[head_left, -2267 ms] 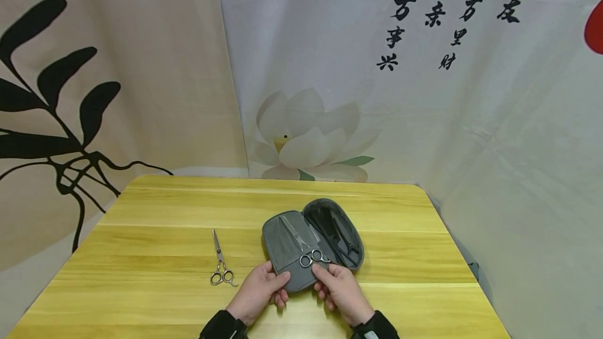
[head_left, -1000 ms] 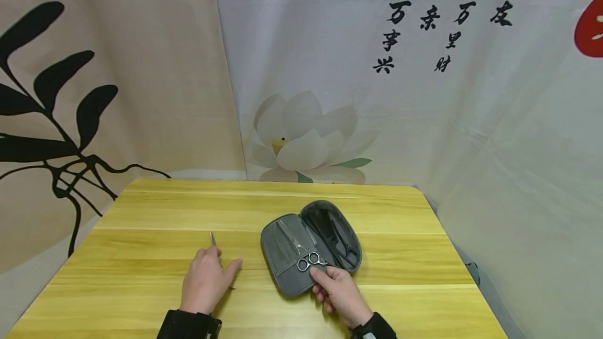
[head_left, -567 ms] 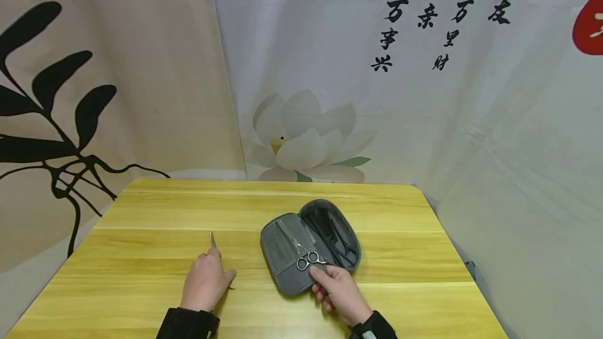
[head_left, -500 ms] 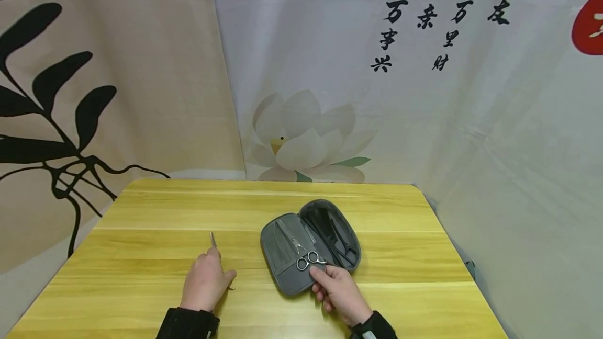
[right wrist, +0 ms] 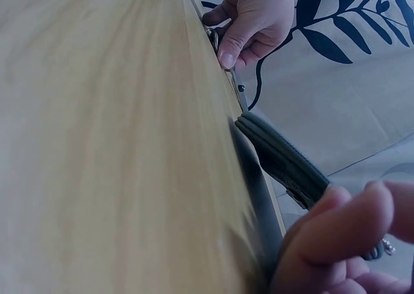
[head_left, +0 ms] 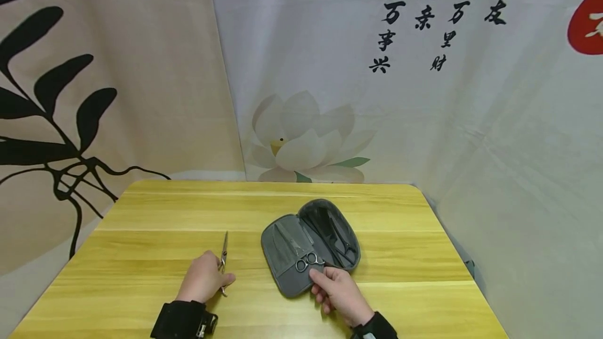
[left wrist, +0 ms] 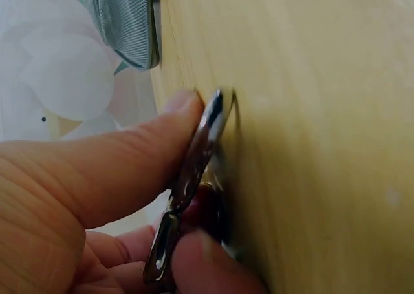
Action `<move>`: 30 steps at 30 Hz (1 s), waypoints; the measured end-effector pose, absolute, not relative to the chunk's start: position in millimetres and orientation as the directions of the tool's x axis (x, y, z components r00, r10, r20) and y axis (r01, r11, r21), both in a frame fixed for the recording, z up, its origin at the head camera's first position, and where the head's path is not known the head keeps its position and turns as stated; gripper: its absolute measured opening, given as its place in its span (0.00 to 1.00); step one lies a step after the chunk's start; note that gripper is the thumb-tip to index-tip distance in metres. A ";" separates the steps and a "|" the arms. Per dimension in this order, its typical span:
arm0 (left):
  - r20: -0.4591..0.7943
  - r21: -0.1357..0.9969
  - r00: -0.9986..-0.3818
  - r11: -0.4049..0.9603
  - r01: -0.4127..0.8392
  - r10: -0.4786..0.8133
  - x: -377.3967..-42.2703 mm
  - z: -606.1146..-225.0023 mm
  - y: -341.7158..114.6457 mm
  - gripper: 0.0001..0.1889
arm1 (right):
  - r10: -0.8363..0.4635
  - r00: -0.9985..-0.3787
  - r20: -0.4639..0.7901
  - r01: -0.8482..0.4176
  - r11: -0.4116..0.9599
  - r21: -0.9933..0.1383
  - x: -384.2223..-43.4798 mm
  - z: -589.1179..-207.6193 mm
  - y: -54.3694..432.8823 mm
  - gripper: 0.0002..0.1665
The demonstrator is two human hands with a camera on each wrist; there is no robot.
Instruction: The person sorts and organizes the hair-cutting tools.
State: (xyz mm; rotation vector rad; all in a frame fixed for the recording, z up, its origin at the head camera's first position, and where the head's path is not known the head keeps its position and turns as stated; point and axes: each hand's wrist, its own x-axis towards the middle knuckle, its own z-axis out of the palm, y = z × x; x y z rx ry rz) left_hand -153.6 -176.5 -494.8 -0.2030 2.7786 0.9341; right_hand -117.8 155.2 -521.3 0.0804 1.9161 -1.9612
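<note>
Left of the case, my left hand [head_left: 202,277] pinches a pair of silver hairdressing scissors [head_left: 224,256] by the handles, blades pointing away. In the left wrist view, thumb and fingers close on the scissors' handle [left wrist: 199,148] just off the table. My right hand [head_left: 341,292] grips the near edge of an open grey zip case [head_left: 293,284], thumb on top and fingers beneath. A second pair of silver scissors [head_left: 306,261] sits in the case's left pocket, finger rings showing. Dark tools [head_left: 325,226], one with handle loops, lie in the right half.
Both hands work over a yellow wood-grain table [head_left: 405,245] with rounded far corners. Behind it hangs a printed cloth backdrop [head_left: 311,67] with a lotus, leaves and characters. The case's edge [right wrist: 284,155] stands tilted off the table in the right wrist view.
My left hand let go of the case and moved left to the loose scissors. It now pinches them, turned slightly and shifted right. My right hand stays on the case.
</note>
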 end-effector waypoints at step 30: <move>-0.222 0.969 -0.972 -0.131 -0.212 -0.072 -157.3 -490.8 -174.5 0.23 | -0.299 -0.900 -0.316 0.318 0.046 -0.947 -117.0 -518.9 159.0 0.24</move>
